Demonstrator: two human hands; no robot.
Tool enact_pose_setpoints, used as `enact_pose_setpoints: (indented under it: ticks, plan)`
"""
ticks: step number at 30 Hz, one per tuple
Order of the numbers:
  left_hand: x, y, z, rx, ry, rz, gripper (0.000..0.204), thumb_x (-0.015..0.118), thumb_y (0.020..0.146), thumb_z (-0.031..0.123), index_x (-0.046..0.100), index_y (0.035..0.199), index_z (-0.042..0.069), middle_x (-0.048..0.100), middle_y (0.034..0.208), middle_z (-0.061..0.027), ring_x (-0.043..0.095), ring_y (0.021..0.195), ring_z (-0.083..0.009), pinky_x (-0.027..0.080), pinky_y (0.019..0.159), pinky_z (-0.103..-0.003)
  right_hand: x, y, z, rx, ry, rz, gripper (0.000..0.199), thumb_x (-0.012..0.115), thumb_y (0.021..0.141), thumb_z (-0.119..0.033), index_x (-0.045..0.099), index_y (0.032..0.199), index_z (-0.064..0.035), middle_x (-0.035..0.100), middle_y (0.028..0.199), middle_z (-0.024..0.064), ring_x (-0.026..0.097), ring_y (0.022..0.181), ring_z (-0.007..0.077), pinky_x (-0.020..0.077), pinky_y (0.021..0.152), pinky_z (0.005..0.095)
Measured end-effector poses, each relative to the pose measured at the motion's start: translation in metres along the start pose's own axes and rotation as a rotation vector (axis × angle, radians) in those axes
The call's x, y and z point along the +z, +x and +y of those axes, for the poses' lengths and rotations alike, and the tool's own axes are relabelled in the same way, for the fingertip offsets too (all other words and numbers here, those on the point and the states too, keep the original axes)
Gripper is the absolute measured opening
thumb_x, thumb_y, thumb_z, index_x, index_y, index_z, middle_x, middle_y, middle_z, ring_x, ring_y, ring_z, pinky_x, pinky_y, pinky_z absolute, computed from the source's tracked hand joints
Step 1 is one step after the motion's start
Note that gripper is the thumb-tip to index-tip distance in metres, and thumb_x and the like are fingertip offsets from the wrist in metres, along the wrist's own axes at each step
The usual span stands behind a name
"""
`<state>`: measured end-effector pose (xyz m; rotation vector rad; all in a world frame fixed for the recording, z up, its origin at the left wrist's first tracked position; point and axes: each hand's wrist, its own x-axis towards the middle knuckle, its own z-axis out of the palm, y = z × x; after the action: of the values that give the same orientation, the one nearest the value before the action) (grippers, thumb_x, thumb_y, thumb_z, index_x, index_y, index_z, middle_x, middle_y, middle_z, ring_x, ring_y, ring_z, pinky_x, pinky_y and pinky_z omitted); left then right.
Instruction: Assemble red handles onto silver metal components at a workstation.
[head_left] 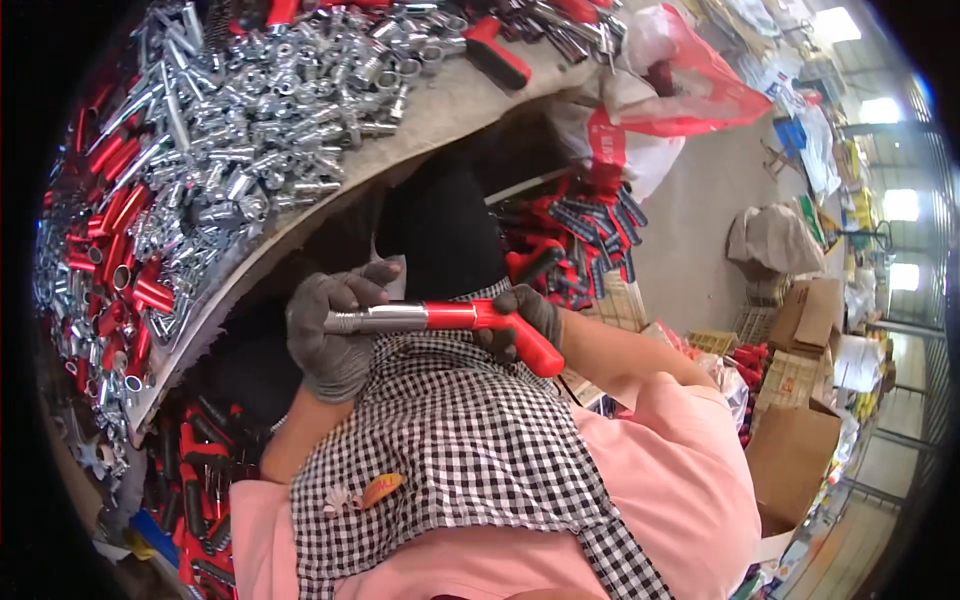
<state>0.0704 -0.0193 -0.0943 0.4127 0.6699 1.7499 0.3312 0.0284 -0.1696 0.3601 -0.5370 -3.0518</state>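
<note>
A pistol-shaped tool with a red grip and a silver metal barrel [400, 318] lies across the front of my body. My left hand [332, 335], in a dark grey glove, is closed around the barrel's threaded end. At the other end, my right hand [530, 312], gloved the same way, grips the red body where the handle bends down. A pale, small piece [396, 276] shows by my left fingertips; I cannot make out what it is. My palms and some fingers are hidden behind the tool.
A bench [440, 105] curves ahead, heaped with small metal fittings [270, 130] and red tubes [118, 235]. Red-and-black handles [585, 235] are piled beyond my right hand, others [205, 480] at lower left. A red-and-white bag [640, 120] hangs by the bench; cardboard boxes [795, 450] stand right.
</note>
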Motion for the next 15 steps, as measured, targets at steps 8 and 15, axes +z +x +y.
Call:
enact_pose_setpoints:
  ticks: [8, 15]
  plan:
    - [0.075, 0.027, 0.013, 0.020, 0.134, -0.953, 0.023, 0.062, 0.083, 0.023, 0.065, 0.078, 0.001, 0.068, 0.084, -0.0227, 0.063, 0.089, -0.0424, 0.043, 0.090, -0.055, -0.019, -0.029, -0.007, 0.045, -0.190, -0.282, 0.059, 0.065, 0.079, -0.024, 0.043, 0.126, 0.0037, 0.058, 0.078, 0.0137, 0.058, 0.055, 0.0171, 0.0531, 0.053, 0.0341]
    - [0.020, 0.044, -0.003, -0.110, 0.519, -0.249, 0.062, 0.065, 0.087, 0.032, 0.036, 0.135, 0.005, 0.056, 0.120, -0.0124, 0.056, 0.105, -0.0189, 0.049, 0.080, -0.027, 0.119, -0.154, 0.048, -1.121, -1.071, 0.657, 0.065, 0.075, 0.059, -0.019, 0.056, 0.117, 0.0047, 0.066, 0.089, 0.0158, 0.064, 0.067, 0.0191, 0.0549, 0.059, 0.0309]
